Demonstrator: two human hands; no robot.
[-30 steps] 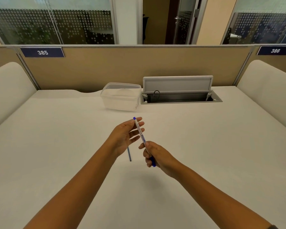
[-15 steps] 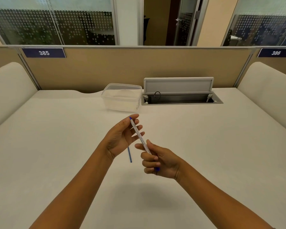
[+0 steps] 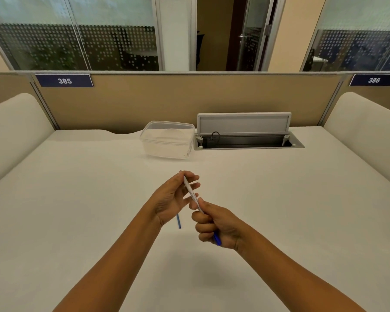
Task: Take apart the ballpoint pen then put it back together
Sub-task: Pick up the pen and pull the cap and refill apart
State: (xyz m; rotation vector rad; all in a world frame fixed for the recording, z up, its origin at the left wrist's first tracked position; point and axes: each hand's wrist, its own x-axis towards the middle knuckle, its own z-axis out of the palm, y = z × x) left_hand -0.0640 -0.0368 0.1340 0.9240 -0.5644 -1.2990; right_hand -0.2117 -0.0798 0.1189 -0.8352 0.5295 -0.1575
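A white ballpoint pen barrel point(image 3: 191, 192) slants between both hands above the desk. My left hand point(image 3: 171, 198) pinches its far tip with thumb and fingers, hiding that end. My right hand point(image 3: 214, 224) is curled around the near part of the barrel, and a blue cap point(image 3: 217, 239) sticks out below the palm. A thin blue ink tube point(image 3: 179, 221) lies on the white desk point(image 3: 77, 199), partly hidden under my left hand.
A clear plastic container point(image 3: 168, 139) stands at the back of the desk. To its right an open cable hatch point(image 3: 245, 134) has its lid raised. Beige partitions with number plates close off the back and sides.
My left fingers have closed over the pen's far end, covering the blue tip seen earlier. My right hand has shifted slightly and curled tighter around the barrel. The ink tube has not moved.
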